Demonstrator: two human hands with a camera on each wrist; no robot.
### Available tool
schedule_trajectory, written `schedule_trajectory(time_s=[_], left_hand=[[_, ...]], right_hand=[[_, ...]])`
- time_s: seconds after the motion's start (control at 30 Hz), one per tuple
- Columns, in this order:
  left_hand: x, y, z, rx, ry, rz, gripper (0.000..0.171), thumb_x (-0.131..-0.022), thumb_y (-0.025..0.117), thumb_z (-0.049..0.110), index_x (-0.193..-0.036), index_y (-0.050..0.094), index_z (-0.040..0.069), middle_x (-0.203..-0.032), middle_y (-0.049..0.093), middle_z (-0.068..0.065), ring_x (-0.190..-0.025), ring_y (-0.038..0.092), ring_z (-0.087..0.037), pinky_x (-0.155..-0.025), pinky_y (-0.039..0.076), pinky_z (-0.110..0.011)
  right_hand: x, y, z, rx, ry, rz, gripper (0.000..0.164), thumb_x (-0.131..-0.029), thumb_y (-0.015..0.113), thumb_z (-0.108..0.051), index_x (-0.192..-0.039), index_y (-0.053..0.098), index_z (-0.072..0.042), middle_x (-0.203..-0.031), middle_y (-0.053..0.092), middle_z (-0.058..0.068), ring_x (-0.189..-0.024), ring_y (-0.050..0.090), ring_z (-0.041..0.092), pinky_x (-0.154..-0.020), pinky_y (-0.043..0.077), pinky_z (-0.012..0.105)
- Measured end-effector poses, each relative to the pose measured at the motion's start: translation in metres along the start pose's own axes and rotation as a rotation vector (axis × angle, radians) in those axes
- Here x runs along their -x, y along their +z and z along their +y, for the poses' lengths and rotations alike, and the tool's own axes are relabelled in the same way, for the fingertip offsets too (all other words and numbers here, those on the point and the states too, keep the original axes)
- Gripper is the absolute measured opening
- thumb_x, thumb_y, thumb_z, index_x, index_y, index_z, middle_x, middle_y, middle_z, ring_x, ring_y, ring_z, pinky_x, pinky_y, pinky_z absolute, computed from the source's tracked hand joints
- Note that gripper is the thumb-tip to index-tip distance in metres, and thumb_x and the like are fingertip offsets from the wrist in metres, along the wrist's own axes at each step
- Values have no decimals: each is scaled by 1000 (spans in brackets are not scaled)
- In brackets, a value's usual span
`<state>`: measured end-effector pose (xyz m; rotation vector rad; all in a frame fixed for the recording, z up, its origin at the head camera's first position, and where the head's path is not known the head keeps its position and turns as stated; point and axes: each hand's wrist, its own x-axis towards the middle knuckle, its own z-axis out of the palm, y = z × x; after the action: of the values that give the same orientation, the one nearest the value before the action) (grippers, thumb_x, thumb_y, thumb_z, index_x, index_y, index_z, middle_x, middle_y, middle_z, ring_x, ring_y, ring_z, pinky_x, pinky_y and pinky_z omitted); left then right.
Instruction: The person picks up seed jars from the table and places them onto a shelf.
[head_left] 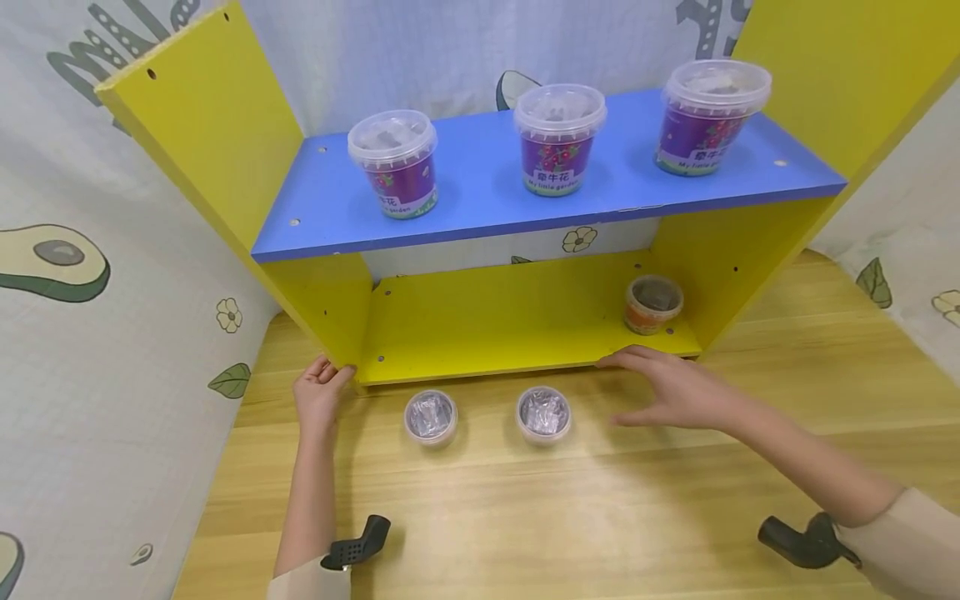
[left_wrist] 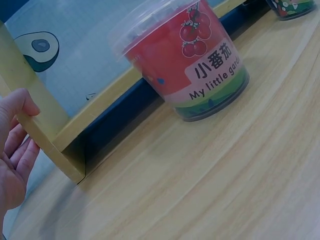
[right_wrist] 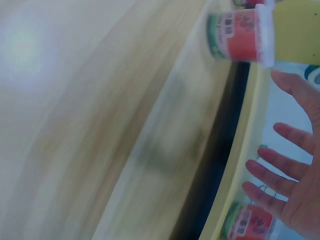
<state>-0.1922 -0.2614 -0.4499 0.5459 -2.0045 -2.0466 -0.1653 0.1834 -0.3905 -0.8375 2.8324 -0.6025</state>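
My left hand grips the front lower corner of the yellow shelf's left side panel, thumb on the inner face, fingers on the outer side. My right hand, fingers spread and holding nothing, hovers by the front edge of the yellow bottom board. On the table before the shelf stand two plastic cups, a left cup and a right cup. The left wrist view shows the left one's red tomato label. Another cup sits on the bottom board's right end, behind my right hand.
On the blue upper board stand three purple-labelled lidded cups: left, middle and right. A yellow right side panel bounds the shelf. An avocado-print cloth hangs around the wooden table.
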Motion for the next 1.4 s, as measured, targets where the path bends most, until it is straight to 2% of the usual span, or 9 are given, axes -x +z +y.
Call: schedule_trajectory(time_s=[0.17,0.3,0.43,0.6,0.7,0.93,1.17,1.3,1.4], left_hand=[[-1,0,-2,10,2,2,37,-78,61,-8,-115,57,-5,-72,66,18,-74,59,0,-73,46,-15],[-1,1,-2,23,10,13,33,-78,61,-9,-110,59,-1,-72,67,17,-75,60,0,-72,47,-15],[-1,2,-2,29,18,25,27,-77,62,-9,-99,61,6,-69,66,16,-70,57,0,-70,46,-14],[-2,0,-2,37,13,27,27,-76,62,-9,-93,62,12,-67,65,15,-67,53,0,-68,45,-14],[-3,-1,-2,46,10,24,28,-76,62,-10,-91,63,15,-67,65,15,-68,55,0,-69,45,-15],[-2,1,-2,66,16,28,30,-75,62,-12,-81,66,18,-57,58,11,-57,45,-3,-62,43,-17],[-4,0,-3,67,21,17,33,-75,61,-12,-84,66,19,-66,65,13,-61,52,-1,-65,45,-16],[-5,-1,-4,65,20,25,33,-75,62,-13,-81,67,19,-59,61,11,-56,46,-1,-60,44,-16],[-5,-1,-5,70,19,30,32,-74,62,-14,-78,66,17,-52,52,10,-52,40,-2,-55,39,-16]], right_hand=[[-11,7,-11,-29,-31,4,71,-66,80,-43,-125,54,-14,-123,55,10,-109,54,32,-84,45,52],[-21,10,-22,-36,-64,13,76,-61,81,-47,-126,54,-16,-123,55,7,-109,54,29,-83,47,49],[-30,12,-36,-16,-83,5,78,-61,79,-53,-127,54,-19,-125,54,5,-111,53,28,-82,47,49],[-40,19,-54,26,-98,-37,80,-62,76,-57,-129,52,-21,-127,53,6,-113,52,28,-82,47,51],[-45,25,-61,51,-101,-51,79,-61,77,-56,-128,52,-22,-125,54,5,-109,54,27,-78,48,49],[-49,33,-68,95,-74,-55,79,-59,79,-53,-126,53,-19,-122,55,7,-102,57,28,-71,48,47],[-51,39,-70,79,-104,-63,69,-62,79,-48,-122,57,-21,-121,56,9,-103,56,31,-69,50,42],[-50,46,-69,56,-100,-86,60,-67,78,-39,-120,58,-21,-120,56,10,-99,57,28,-68,50,42],[-49,49,-69,29,-98,-96,56,-69,77,-33,-120,59,-19,-119,56,11,-96,58,26,-67,50,40]])
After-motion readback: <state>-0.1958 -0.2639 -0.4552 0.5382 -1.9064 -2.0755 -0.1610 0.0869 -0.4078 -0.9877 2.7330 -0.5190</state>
